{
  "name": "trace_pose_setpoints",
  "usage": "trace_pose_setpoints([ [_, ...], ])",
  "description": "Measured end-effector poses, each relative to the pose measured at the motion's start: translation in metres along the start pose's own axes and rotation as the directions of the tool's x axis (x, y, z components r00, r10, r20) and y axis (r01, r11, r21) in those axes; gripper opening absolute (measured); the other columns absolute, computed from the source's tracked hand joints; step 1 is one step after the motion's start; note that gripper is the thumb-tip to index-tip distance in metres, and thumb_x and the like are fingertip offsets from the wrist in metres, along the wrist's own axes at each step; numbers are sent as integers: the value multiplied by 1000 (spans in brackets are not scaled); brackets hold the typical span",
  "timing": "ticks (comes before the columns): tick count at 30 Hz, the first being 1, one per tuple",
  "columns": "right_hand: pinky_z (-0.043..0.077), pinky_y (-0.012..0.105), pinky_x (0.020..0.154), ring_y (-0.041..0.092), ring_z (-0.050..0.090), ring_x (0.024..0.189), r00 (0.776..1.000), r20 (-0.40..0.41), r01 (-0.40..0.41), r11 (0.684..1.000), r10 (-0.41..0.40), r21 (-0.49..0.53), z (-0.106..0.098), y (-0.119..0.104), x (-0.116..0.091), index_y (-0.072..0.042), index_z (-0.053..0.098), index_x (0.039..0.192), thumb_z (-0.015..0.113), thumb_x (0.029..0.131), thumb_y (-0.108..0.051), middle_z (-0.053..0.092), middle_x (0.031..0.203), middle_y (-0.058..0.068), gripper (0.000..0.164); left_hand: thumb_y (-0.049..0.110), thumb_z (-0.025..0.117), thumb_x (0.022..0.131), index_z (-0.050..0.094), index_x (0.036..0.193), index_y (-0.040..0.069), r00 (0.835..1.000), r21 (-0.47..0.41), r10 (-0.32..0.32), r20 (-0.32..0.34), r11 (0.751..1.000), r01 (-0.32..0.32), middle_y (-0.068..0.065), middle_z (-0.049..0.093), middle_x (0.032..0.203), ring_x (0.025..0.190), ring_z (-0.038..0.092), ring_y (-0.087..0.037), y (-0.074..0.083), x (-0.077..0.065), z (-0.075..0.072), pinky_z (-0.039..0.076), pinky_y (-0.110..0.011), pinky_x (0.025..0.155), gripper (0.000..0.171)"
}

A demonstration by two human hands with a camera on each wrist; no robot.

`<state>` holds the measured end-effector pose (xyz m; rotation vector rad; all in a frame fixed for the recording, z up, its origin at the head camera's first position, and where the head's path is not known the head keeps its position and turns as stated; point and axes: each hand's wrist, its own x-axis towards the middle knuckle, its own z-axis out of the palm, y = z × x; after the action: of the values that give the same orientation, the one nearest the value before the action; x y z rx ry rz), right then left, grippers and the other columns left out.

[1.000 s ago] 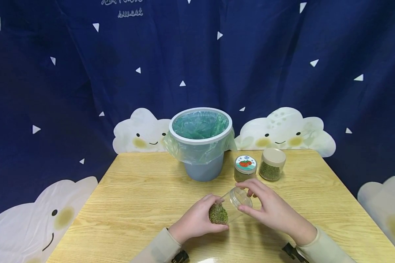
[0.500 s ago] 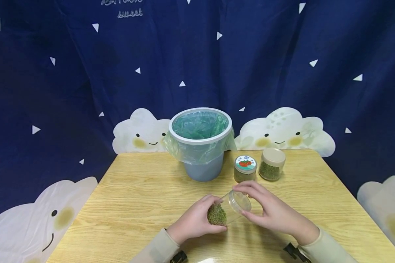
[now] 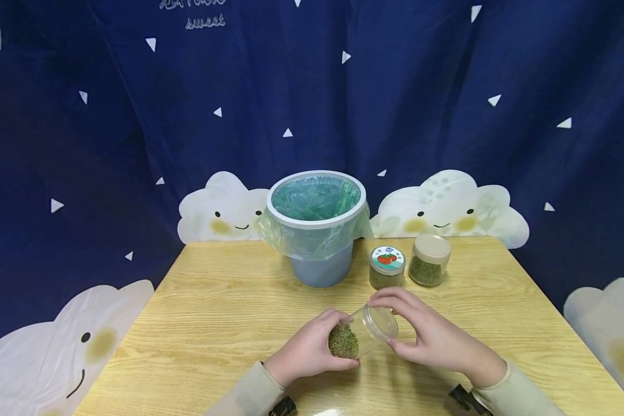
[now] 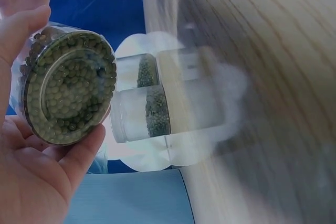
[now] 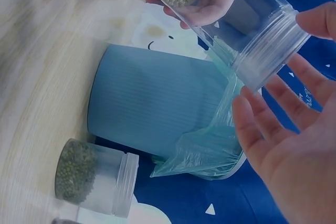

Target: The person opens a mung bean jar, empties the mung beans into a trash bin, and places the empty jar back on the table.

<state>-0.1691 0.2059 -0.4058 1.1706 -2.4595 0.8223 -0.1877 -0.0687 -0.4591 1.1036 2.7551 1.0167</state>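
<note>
Head cam | your left hand (image 3: 312,348)'s gripping a tilted mung bean jar (image 3: 363,331), near side | your right hand (image 3: 427,335)'s pinching it up top

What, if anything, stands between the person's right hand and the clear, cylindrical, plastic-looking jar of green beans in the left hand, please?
Nothing visible: the right hand is right at one end of the held jar. The short, clear jar with a tomato-printed lid stands beyond that hand, not between.
</note>
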Motion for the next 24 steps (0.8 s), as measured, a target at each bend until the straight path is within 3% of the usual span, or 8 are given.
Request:
trace_pose_setpoints([
  [4,36,14,112,11,49,138,999,36,-15,1000,15,8,-1,0,-1,-30,53,142,78,78,-7,50,147,-9,73,43,89,80,60,134,14,1000,-2,-4,4,1000,4,1,64,124,108,58,-2,0,0,0,52,-25,98,68],
  [9,38,16,111,13,47,139,998,57,-16,1000,15,4,-2,0,-2,-28,52,144,77,78,-7,48,149,-8,74,43,88,80,60,134,13,1000,-9,-8,6,1000,8,0,64,126,110,59,-3,1,0,0,52,-25,99,68],
  [15,47,30,110,16,51,138,999,42,-16,1000,16,-3,0,0,-2,-24,44,152,80,89,-23,43,154,-3,72,41,89,79,60,133,13,1000,-15,-8,-10,1000,8,1,64,125,110,59,-3,0,0,0,52,-26,99,67],
  [19,54,38,103,17,57,130,998,23,-58,998,58,0,1,0,-1,-24,44,152,79,91,-36,44,152,-5,72,42,90,78,61,132,14,1000,-15,-7,-23,1000,6,6,63,120,104,58,-1,0,0,-1,53,-24,96,67],
  [24,57,38,89,10,59,112,994,-5,-112,993,112,-25,1,1,0,-24,48,148,83,86,-44,51,144,-7,74,43,90,78,61,132,14,1000,-14,-4,-29,1000,4,6,63,119,103,58,-1,0,0,-1,53,-24,96,68],
])
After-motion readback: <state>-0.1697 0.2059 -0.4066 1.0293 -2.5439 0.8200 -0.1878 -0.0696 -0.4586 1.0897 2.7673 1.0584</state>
